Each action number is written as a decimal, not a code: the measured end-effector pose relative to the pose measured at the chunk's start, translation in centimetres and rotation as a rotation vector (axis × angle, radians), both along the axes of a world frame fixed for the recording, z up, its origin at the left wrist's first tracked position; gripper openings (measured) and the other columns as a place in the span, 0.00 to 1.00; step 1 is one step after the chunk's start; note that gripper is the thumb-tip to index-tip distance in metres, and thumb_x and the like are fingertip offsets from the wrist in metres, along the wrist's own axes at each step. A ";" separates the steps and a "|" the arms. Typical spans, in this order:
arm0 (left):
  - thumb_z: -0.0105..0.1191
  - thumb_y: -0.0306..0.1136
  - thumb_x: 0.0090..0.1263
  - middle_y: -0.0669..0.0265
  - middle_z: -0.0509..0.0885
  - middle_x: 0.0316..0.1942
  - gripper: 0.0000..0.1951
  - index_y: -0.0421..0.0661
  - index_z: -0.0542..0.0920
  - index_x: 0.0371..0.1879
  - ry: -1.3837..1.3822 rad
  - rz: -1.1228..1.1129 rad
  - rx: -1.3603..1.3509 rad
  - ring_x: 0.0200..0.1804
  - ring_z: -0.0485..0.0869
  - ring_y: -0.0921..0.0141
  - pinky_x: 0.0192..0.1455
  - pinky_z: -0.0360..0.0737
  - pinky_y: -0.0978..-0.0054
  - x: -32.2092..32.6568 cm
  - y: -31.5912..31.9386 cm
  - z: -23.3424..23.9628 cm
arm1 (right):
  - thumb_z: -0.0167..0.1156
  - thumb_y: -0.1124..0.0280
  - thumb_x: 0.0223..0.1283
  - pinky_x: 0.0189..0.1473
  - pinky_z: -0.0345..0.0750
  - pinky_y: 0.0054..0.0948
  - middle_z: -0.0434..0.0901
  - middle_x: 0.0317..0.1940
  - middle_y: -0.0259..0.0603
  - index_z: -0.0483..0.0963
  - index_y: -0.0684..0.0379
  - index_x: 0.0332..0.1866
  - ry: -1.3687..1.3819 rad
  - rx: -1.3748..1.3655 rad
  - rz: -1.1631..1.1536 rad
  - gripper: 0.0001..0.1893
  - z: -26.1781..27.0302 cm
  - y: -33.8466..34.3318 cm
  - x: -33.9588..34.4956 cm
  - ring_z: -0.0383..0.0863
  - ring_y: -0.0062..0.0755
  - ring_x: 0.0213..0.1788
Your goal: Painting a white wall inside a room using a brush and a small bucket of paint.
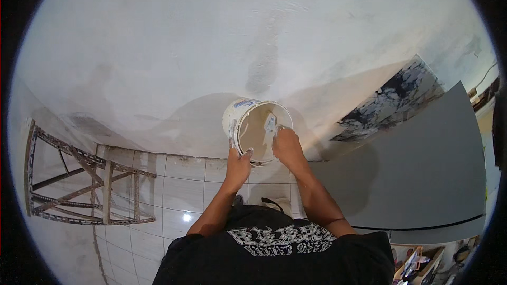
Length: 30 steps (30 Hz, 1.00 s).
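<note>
A white plastic bucket point(231, 118) is tilted so that its mouth faces me. My left hand point(239, 162) grips its rim at the lower left, with the thumb over the edge and white smears on the fingers. My right hand point(286, 145) reaches into the mouth and holds a tool with a whitish, smeared blade point(270, 123), probably a putty knife or scraper. Pale residue coats the bucket's inner wall point(253, 134). The tool's handle is mostly hidden in my fist.
A plastered wall point(178, 47) with a darker damp-looking patch point(263, 63) rises ahead. At the left stands a slotted-metal frame point(105, 190) on the tiled floor point(184, 194). To the right are a large grey panel point(416, 182), a marbled sheet point(396, 95) and a box of odds and ends point(433, 263).
</note>
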State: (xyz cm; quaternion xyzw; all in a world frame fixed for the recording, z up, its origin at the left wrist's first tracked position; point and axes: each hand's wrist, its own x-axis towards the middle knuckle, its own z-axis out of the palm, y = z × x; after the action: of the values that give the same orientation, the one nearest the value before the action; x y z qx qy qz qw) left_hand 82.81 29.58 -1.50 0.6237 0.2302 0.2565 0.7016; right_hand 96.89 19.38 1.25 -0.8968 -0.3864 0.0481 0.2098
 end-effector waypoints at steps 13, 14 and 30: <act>0.49 0.22 0.69 0.42 0.57 0.74 0.34 0.37 0.53 0.74 0.096 -0.101 0.274 0.77 0.52 0.49 0.78 0.48 0.61 0.5 0.0 -2.8 | 0.61 0.71 0.55 0.43 0.79 0.45 0.83 0.33 0.59 0.81 0.67 0.40 -0.081 0.175 0.032 0.11 -3.0 2.5 2.7 0.83 0.57 0.37; 0.49 0.22 0.69 0.44 0.57 0.74 0.35 0.37 0.50 0.75 0.060 -0.106 0.182 0.77 0.53 0.52 0.78 0.49 0.62 0.9 -0.2 -2.3 | 0.61 0.71 0.57 0.40 0.78 0.41 0.83 0.31 0.56 0.81 0.67 0.44 -0.127 0.269 0.064 0.13 -3.6 1.3 3.3 0.84 0.52 0.34; 0.50 0.21 0.68 0.52 0.71 0.66 0.32 0.39 0.57 0.72 0.025 0.011 -0.093 0.66 0.72 0.61 0.69 0.66 0.68 1.5 0.1 -1.0 | 0.62 0.81 0.60 0.23 0.63 0.17 0.75 0.27 0.29 0.76 0.69 0.54 1.022 0.891 -0.238 0.17 3.5 -8.5 0.9 0.69 0.13 0.24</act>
State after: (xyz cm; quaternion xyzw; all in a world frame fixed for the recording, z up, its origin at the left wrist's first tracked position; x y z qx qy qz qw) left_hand 84.33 29.67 -2.49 0.5923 0.2542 0.2417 0.7254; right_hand 97.83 10.91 4.70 -0.6262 -0.1209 0.2783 0.7182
